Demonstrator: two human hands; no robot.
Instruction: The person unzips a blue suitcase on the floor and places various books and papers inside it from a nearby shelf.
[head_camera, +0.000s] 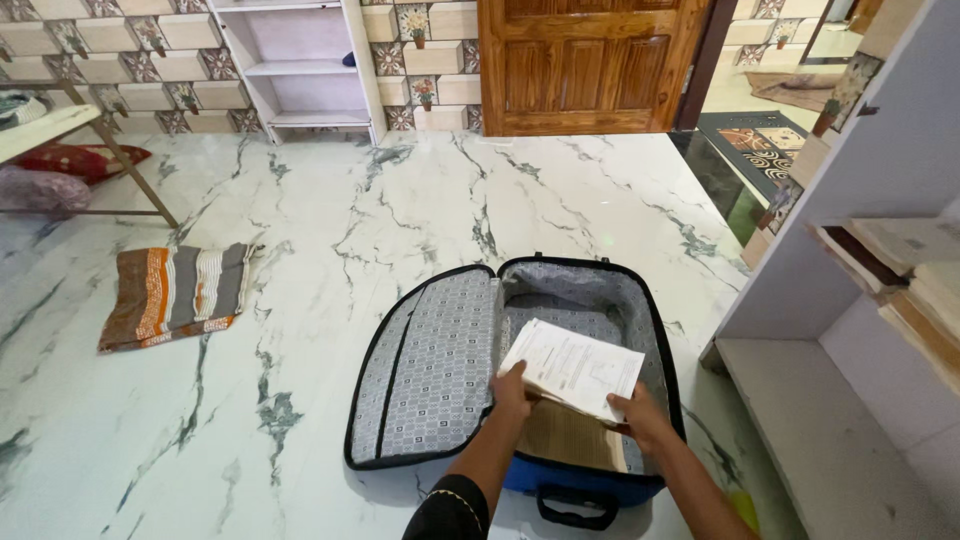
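Note:
An open blue suitcase (440, 360) with grey patterned lining lies on the marble floor, its lid flat to the left. Both my hands hold a stack of white papers (575, 365) over the suitcase's right compartment. My left hand (513, 388) grips the stack's lower left corner. My right hand (640, 412) grips its lower right edge. Under the papers a brownish flat thing (565, 438) rests in the suitcase bottom.
A striped folded cloth (172, 293) lies on the floor at left. A bed frame (110, 150) with pillows stands far left. White shelves (850, 400) with stacked books rise at right. A wooden door (585, 62) and a white shelf unit (300, 70) stand behind.

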